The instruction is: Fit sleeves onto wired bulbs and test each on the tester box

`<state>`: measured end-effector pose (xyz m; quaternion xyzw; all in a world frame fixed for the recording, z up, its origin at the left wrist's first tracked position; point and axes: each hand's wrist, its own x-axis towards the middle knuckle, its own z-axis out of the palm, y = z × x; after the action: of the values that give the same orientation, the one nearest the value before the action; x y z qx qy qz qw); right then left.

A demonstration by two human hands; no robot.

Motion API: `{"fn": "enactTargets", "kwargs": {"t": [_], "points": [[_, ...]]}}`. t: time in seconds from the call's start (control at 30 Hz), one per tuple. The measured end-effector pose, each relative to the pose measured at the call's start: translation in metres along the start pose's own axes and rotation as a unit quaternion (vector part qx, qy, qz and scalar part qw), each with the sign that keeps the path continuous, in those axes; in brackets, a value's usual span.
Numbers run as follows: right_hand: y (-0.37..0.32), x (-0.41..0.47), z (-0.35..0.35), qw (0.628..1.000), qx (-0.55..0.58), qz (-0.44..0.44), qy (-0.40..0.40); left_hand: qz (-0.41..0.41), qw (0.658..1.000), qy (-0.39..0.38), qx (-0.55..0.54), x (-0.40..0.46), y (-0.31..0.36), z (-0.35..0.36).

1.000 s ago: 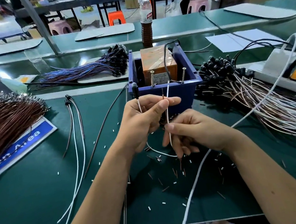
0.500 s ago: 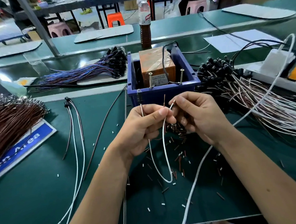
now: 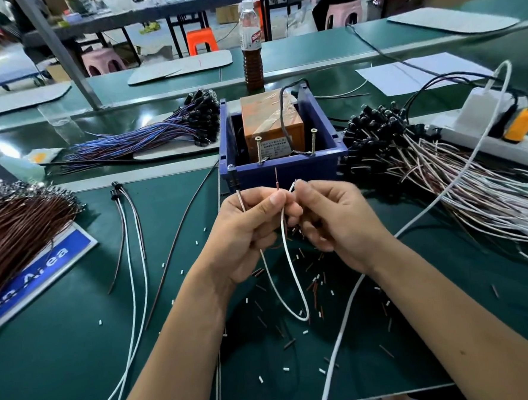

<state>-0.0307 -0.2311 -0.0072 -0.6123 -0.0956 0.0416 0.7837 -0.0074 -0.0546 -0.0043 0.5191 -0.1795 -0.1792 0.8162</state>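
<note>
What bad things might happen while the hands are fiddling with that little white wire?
1. The right hand pinches only the white wire's tip, so it might slip before the sleeve goes on.
2. The wire's loop hangs over loose sleeve bits on the mat and may scatter them.
3. The left hand holds the bulb close to the tester box's edge, so it may bump it.
</note>
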Motion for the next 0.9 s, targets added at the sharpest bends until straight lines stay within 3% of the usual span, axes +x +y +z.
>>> {"fn": "enactTargets", "kwargs": {"t": [0.37,0.57,0.77,0.9], "points": [[0.007,0.003,-0.001,0.996,0.077,0.016,-0.031,0.01,0.999,-0.019,0.027,0.0,-0.001,-0.005],[-0.002,0.006,-0.007,0.992,0.093,-0.064,0.062,0.016,0.999,0.014,0.049,0.001,-0.005,0.004],[-0.002,0.005,-0.009,0.977,-0.053,-0.148,0.145,0.078,0.989,0.095,0.077,0.003,-0.01,0.008],[0.002,0.006,-0.006,0.938,-0.18,-0.226,0.19,0.195,0.947,0.191,0.169,0.005,-0.012,0.009]]}}
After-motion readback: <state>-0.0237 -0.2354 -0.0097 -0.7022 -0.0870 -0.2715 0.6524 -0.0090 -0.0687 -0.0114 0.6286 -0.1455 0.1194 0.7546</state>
